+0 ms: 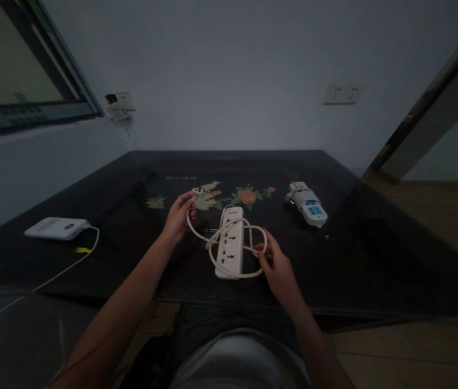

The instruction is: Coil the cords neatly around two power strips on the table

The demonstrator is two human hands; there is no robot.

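Note:
A white power strip (233, 251) lies lengthwise before me on the dark table. Its white cord (216, 237) loops loosely over and around it. At the cord's end is a plug (197, 192), pinched in the fingers of my left hand (178, 216), up and to the left of the strip. To the right of the strip, my right hand (277, 265) has its fingers closed on the loops of the cord. Part of the cord behind those fingertips is hidden.
A second power strip (314, 213), wrapped in its grey cord, lies at the right on the black table (334, 292) with its painted flowers. At the left is a white device (56, 228) with a cable (51, 278) running off the edge. Wall sockets (341, 94) sit behind.

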